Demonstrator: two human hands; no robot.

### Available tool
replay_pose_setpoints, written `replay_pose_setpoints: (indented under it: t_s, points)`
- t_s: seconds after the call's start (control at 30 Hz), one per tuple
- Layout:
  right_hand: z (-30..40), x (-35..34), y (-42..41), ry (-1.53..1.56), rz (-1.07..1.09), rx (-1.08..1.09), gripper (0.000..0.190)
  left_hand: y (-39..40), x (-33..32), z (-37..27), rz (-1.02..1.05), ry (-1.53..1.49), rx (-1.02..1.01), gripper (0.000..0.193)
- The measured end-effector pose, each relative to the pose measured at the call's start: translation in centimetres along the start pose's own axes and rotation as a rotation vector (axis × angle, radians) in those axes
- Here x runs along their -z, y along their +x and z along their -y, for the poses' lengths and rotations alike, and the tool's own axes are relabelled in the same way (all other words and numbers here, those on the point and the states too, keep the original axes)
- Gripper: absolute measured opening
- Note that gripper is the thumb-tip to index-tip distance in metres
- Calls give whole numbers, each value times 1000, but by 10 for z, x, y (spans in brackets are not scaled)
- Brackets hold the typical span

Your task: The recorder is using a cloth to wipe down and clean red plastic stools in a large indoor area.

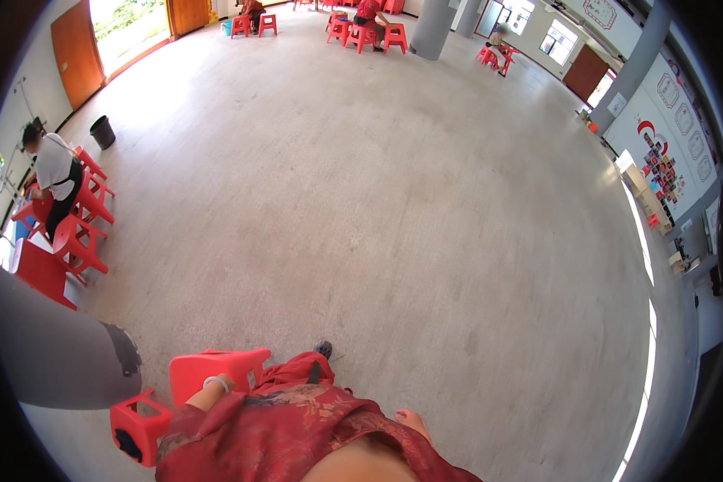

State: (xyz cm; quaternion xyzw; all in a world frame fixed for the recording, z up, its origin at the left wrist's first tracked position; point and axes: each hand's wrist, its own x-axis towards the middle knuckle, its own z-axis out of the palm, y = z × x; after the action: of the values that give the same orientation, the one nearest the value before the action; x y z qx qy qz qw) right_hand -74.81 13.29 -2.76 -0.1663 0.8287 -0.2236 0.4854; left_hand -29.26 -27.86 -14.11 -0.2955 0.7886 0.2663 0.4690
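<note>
My left hand (223, 382), with a pale bangle at its wrist, is beside a red plastic stool (199, 369) at the lower left; its fingers are partly hidden, and I cannot tell whether it grips the stool. Low in the middle, my right hand (411, 417) hangs by the patterned red garment (289, 416), with its fingers partly curled and nothing seen in them. A second red stool (150, 425) stands further left, with a dark item on it. One dark shoe (323, 348) shows on the grey floor.
A thick grey pillar (66, 355) rises close on the left. Beyond it a person in a white shirt (55, 165) is among several red stools (78, 241), near a black bin (102, 132). Seated people, stools and another pillar (434, 30) are far ahead. Boards line the right wall.
</note>
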Motion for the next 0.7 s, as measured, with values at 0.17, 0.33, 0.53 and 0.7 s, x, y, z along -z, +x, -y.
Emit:
replay_pose_setpoints:
  t_s: [0.17,0.33,0.53,0.7]
  points:
    - [1,47,38,16,-181,49,32,66,224,-80,-308,-309,230,39]
    - [59,120,70,210,-274,-115,29,90,473,-233,-552,-480,-93,37]
    - [17,180,197,-24,-153,49,22,138,595,-348,-576,-431,-362,40]
    - [-58,237,394,-468,-68,321,19,192,584,-336,-382,-308,-344,43]
